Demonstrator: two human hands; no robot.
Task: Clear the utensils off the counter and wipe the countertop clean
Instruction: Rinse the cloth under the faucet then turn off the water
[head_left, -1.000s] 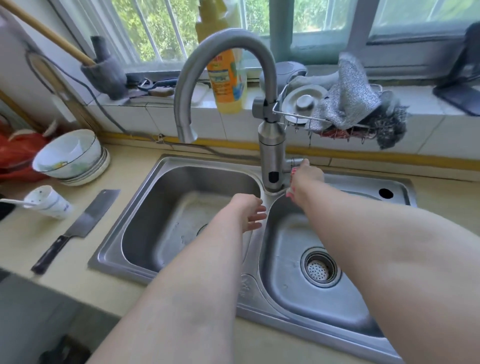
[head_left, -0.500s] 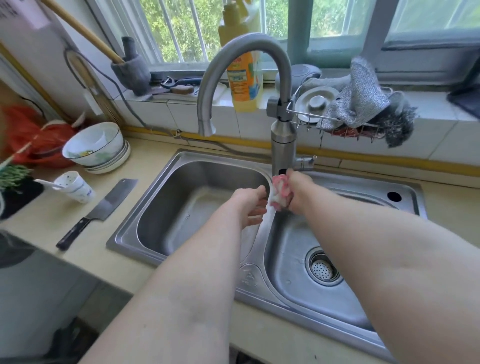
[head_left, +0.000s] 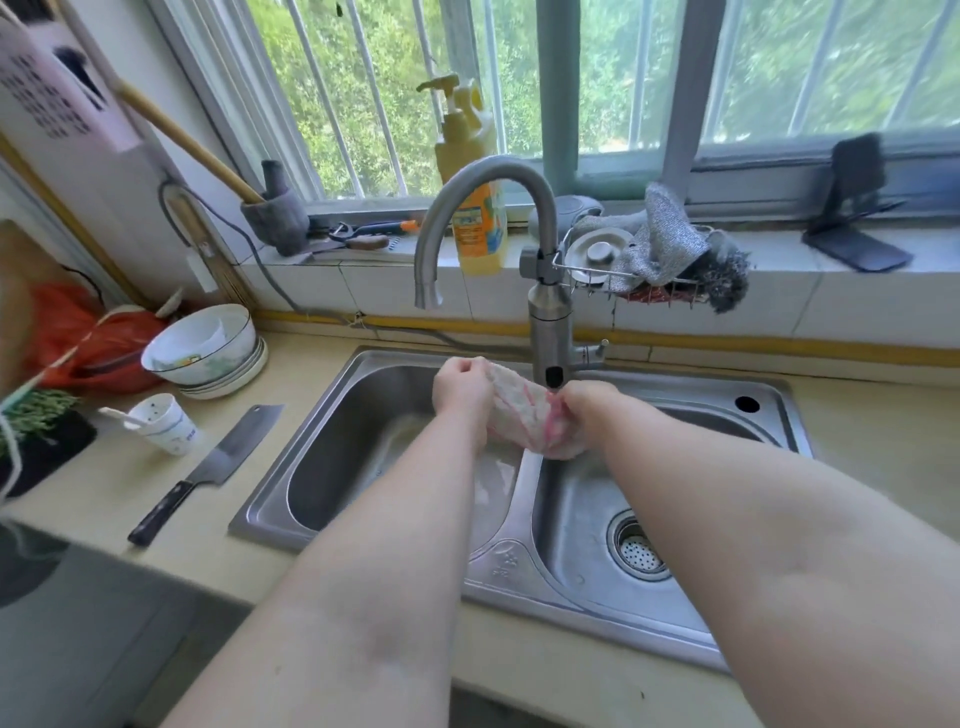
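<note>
Both hands grip the cloth (head_left: 519, 415), bunched between them. The left hand (head_left: 460, 387) is closed on its upper left end and the right hand (head_left: 587, 402) on its lower right end. The cloth's long axis runs left to right, dipping a little toward the right. It hangs above the divider (head_left: 519, 499) of the sink (head_left: 374, 357), just in front of the tap body. The spout (head_left: 429, 293) opens up and to the left of it, over the left basin, so the cloth is not under the outlet.

The utensils all lie to the left, well apart from the hands, on the surface (head_left: 88, 504) beside the sink. The cleaver (head_left: 223, 457) is nearest, lying diagonally with its handle toward the person and its blade toward the sink. The cup (head_left: 166, 423) stands just left of the blade, and the bowls (head_left: 208, 348) are stacked further back. The left hand is the nearer one to all three.

The fingers are mostly hidden behind the backs of the hands and folded into the cloth. No stream shows at the spout, and I cannot tell whether the cloth is wet. The forearms cover the sink's front rim, and the surface on the right is partly hidden.
</note>
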